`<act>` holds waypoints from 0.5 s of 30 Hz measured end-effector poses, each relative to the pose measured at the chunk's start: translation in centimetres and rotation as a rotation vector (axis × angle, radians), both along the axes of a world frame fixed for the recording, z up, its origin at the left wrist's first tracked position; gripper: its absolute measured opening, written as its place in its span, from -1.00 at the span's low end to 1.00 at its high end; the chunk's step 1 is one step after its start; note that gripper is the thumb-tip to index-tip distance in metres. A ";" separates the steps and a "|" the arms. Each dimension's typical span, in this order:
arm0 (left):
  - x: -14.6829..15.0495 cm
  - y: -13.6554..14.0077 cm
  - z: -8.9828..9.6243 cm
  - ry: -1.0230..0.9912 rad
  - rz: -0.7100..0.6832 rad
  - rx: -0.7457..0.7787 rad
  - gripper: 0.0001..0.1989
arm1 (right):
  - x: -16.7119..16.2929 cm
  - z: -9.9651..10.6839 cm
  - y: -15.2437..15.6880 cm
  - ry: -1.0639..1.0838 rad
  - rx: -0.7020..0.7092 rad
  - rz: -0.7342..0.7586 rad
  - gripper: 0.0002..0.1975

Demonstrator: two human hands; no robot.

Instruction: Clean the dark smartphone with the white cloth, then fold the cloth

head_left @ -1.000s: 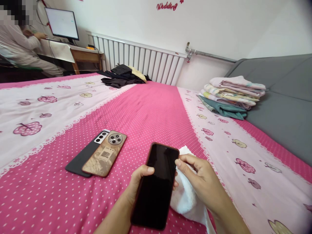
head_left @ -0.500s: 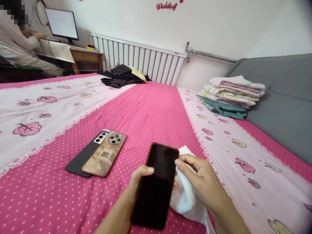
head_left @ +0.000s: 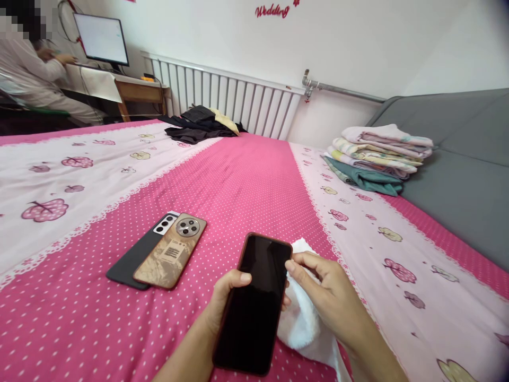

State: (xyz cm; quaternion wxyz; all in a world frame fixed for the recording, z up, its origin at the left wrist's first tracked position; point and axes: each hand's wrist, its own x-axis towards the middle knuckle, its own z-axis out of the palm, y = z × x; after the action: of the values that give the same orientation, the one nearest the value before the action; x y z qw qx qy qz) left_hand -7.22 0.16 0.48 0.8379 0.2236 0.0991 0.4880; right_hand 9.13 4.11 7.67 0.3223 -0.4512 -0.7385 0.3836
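Observation:
My left hand (head_left: 227, 294) is wrapped round a smartphone (head_left: 254, 307) with a dark, blank screen and a reddish-brown case. Its thumb lies over the screen's left edge, and fingertips show at the right edge. At the phone's upper right side, my right hand (head_left: 324, 286) is closed, thumb and forefinger together against the rim. A white fluffy cloth (head_left: 300, 323) is bunched under and behind this hand; the fingers gripping it are partly hidden. To the left, a gold patterned phone (head_left: 173, 257) lies face down, overlapping a dark grey phone (head_left: 137, 260).
A pink dotted bedspread (head_left: 246, 180) spreads beneath everything. Folded bedding (head_left: 377, 156) is stacked at right by a grey headboard (head_left: 457, 143). Dark clothes (head_left: 194, 124) lie at the far edge, before a white radiator (head_left: 230, 95). A person (head_left: 32, 79) sits at a desk with a monitor (head_left: 102, 40).

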 end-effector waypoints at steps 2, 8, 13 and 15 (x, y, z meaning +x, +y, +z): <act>0.0 0.1 -0.1 0.002 0.004 -0.003 -0.46 | 0.0 0.0 0.0 -0.006 -0.005 0.001 -0.69; 0.0 0.0 -0.1 -0.010 0.004 -0.009 -0.46 | 0.0 0.0 -0.1 0.009 0.009 -0.006 -0.69; 0.0 0.0 0.0 -0.006 -0.002 -0.017 -0.46 | 0.0 -0.1 0.0 -0.012 -0.009 0.002 -0.67; 0.0 0.0 0.0 -0.004 -0.007 -0.019 -0.46 | 0.0 -0.2 0.1 -0.021 -0.013 0.007 -0.67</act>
State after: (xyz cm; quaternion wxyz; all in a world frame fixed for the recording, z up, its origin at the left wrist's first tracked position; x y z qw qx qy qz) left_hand -7.26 0.18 0.46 0.8420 0.2150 0.1014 0.4843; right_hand 9.11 4.22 7.50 0.3102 -0.4546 -0.7409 0.3849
